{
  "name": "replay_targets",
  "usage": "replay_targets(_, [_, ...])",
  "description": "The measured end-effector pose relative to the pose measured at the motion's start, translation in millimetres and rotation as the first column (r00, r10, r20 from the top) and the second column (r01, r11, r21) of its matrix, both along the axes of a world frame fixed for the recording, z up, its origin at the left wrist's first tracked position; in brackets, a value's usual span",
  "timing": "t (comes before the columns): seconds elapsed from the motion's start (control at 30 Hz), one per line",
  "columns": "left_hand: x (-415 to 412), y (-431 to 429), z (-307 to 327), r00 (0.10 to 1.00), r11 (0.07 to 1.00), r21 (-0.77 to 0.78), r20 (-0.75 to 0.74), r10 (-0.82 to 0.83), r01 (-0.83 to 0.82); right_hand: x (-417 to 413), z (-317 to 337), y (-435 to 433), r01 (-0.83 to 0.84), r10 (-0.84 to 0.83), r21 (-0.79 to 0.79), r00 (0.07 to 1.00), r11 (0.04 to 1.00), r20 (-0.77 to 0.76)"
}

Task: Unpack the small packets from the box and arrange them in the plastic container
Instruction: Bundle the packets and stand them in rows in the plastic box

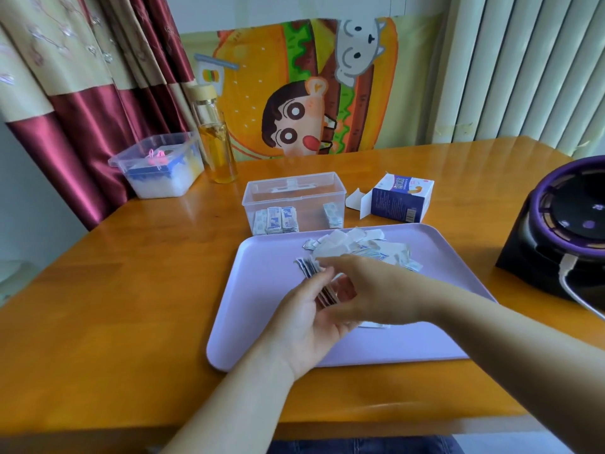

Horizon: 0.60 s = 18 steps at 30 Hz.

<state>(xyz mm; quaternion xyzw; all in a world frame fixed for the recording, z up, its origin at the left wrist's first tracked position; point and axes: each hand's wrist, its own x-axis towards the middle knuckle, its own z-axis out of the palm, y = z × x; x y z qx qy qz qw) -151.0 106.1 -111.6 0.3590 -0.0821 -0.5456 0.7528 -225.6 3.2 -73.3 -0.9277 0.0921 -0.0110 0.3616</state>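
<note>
A lilac tray (262, 322) lies on the wooden table with a heap of small white packets (363, 247) at its far side. My left hand (307, 326) holds a stack of packets (316, 278) on edge above the tray. My right hand (366, 290) reaches across and its fingers touch that stack. Behind the tray stands the clear plastic container (294, 191), with a row of packets (276, 221) at its left and a few more (333, 216) at its right. The blue and white box (397, 201) lies open to the right of the container.
A second clear tub (157, 172) with blue contents and a glass bottle (216, 142) of yellow liquid stand at the back left. A black and purple appliance (563, 224) with a white cable sits at the right edge. A cartoon-print chair back is behind the table.
</note>
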Motion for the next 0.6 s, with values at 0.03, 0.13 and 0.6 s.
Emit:
replay_targets(0.03, [0.1, 1.1, -0.3, 1.0, 1.0, 0.003, -0.018, -0.013, 0.013, -2.2, 1.0, 0.4, -0.002, 0.003, 0.012, 0.999, 1.0, -0.032])
replay_targets(0.13, [2.5, 4.6, -3.0, 0.999, 0.999, 0.031, 0.035, -0.024, 0.023, -7.4, 3.5, -3.8, 0.021, -0.021, 0.019, 0.999, 1.0, -0.033])
replay_targets(0.6, [2.9, 16.6, -4.3, 0.889, 0.995, 0.092, 0.451, -0.081, 0.044, 4.0, -30.0, -17.9, 0.221, -0.298, 0.589, 0.954, 0.778, 0.036])
